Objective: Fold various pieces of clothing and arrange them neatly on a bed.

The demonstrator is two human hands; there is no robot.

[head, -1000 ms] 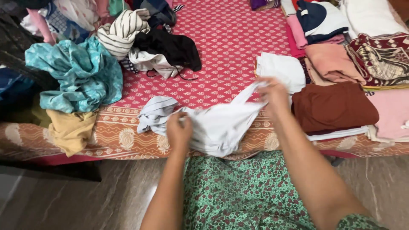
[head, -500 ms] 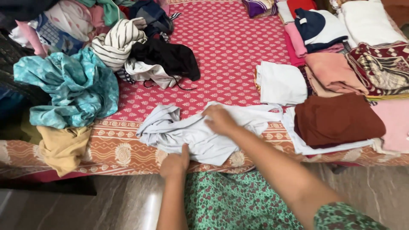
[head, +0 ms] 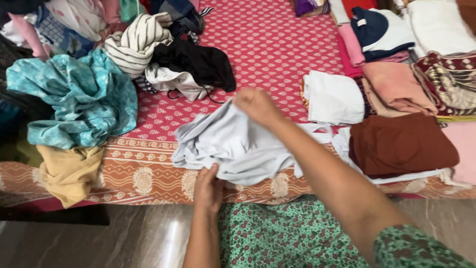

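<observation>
Gripping pale garment, both hands

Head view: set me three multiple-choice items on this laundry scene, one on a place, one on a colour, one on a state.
1. Where does the brown folded garment lie?
A. right of the pale garment
B. on the floor
C. under the teal cloth

2. What colour is the bedspread?
A. blue
B. red with a pale print
C. plain white

3. What are the hands doing?
A. both empty
B. both gripping the pale garment
C. one holds a hanger

Answers: 1 A, it sits at the bed's right edge. 2 B, seen between the piles. 3 B, the left hand pinches the lower edge of the pale garment, the right hand its top.
</observation>
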